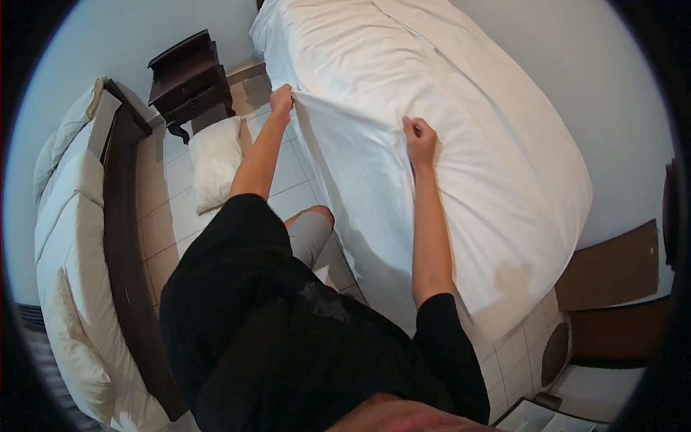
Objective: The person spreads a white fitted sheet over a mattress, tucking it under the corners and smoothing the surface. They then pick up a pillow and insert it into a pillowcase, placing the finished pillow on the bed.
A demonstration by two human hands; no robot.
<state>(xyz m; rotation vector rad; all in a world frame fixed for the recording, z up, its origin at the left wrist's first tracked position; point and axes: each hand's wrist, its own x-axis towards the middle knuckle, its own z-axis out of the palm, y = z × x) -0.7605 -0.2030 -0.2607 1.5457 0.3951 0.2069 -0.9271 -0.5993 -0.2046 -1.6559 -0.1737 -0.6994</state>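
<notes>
A white bed sheet covers the large bed, wrinkled across the top and hanging down its near left side. My left hand is closed on the sheet's edge at the side of the bed, towards the far end. Over the top of the mattress, my right hand makes a fist on the same white cloth. Between the two hands the cloth is lifted into a taut ridge, and below it a loose flap drops towards the floor. The fingertips of both hands are mostly hidden.
A dark wooden nightstand stands by the far wall. On the tiled floor lies a white pillow. Along the left is a second bed with a dark wooden frame and white bedding. Brown boards lean at the right.
</notes>
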